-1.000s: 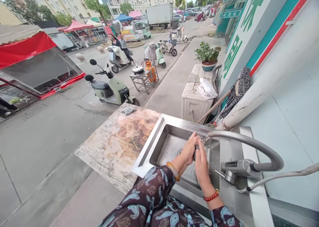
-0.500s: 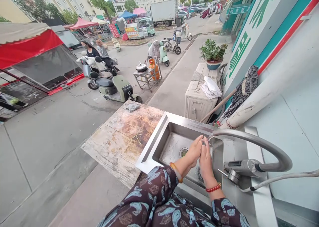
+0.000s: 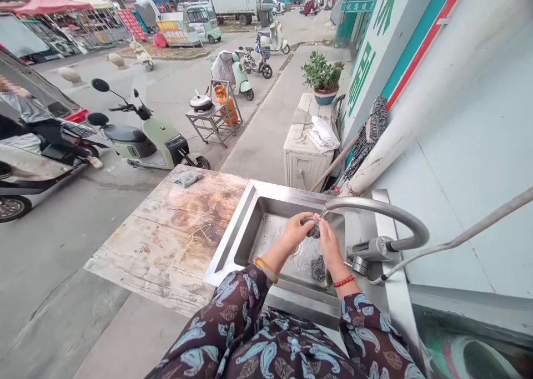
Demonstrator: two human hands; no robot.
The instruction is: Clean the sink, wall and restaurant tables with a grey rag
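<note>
Under the tap (image 3: pixel 391 218), my left hand (image 3: pixel 295 233) is closed on a grey steel wool scourer (image 3: pixel 313 229). My right hand (image 3: pixel 330 244) meets it from the other side, its fingertips pressed to the scourer near the thin stream of water. Both hands are over the stainless steel sink (image 3: pixel 258 235). A second dark steel wool scourer (image 3: pixel 317 269) lies on the sink bottom, below my right hand. The left hand hides part of the drain.
Left of the sink stands a worn wooden board (image 3: pixel 166 246) with a tied string (image 3: pixel 200 233) and a grey plastic bag (image 3: pixel 187 178) on it. A mop (image 3: pixel 370 129) leans by the wall. Parked scooters (image 3: pixel 154 140) and a person on a scooter (image 3: pixel 37 124) are at the left.
My hands have drawn slightly apart, and the scourer now shows between them. The view has shifted, and the person on the scooter appears nearer at the left.
</note>
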